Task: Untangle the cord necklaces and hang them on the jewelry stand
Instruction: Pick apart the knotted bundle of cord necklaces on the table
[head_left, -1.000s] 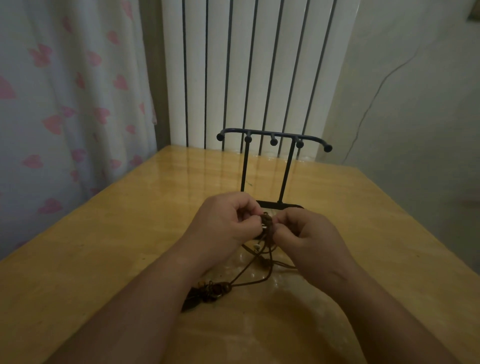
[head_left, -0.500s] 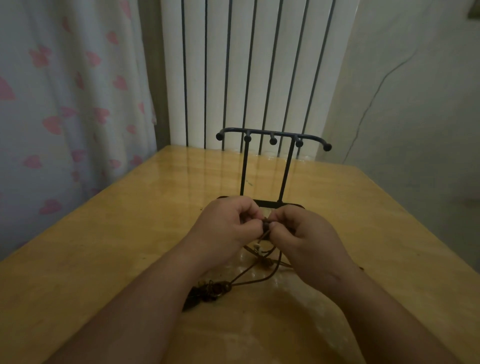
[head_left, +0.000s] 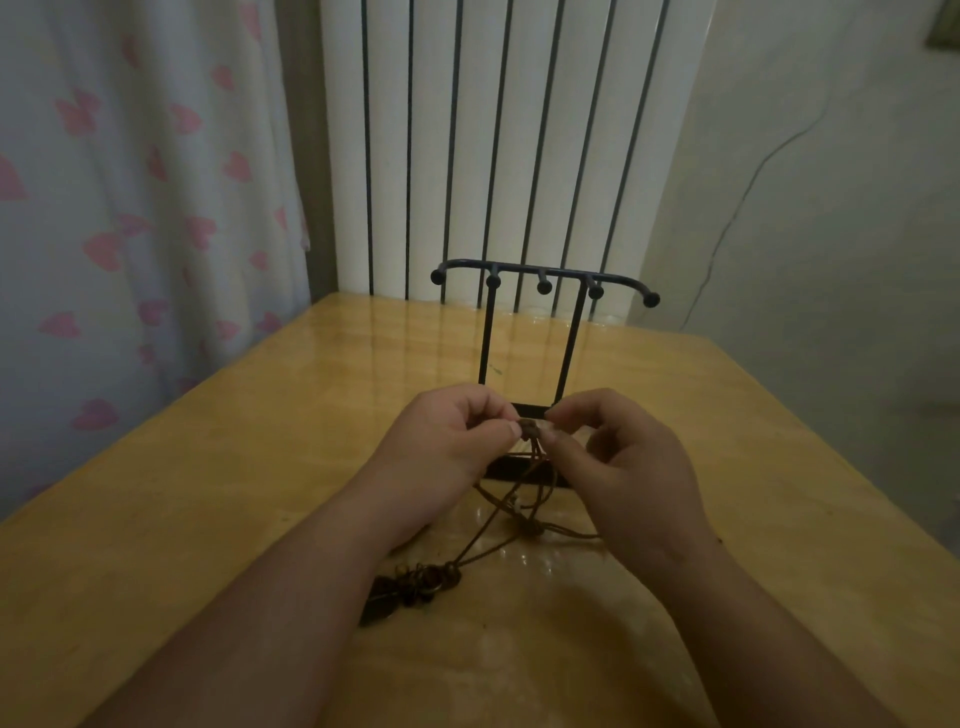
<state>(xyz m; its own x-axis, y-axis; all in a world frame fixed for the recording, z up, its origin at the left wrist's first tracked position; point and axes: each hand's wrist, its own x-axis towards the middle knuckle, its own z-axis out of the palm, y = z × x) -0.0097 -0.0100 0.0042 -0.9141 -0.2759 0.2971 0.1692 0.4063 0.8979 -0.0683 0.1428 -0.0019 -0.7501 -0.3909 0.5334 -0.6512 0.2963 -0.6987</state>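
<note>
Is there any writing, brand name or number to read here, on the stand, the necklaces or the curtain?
None: no readable text anywhere in this view.
The jewelry stand is plain dark metal, the cord necklaces show no visible marks, and the curtain has only pink hearts, no letters.

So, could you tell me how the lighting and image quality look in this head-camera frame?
Head view: dim, warm light throughout; the glossy table shows pale glare streaks mirroring the white slatted panel behind it; the wide-angle lens splays those slats apart upward; the cord necklaces pinched between the left hand and right hand are dark and soft, so strands are hard to separate.
</note>
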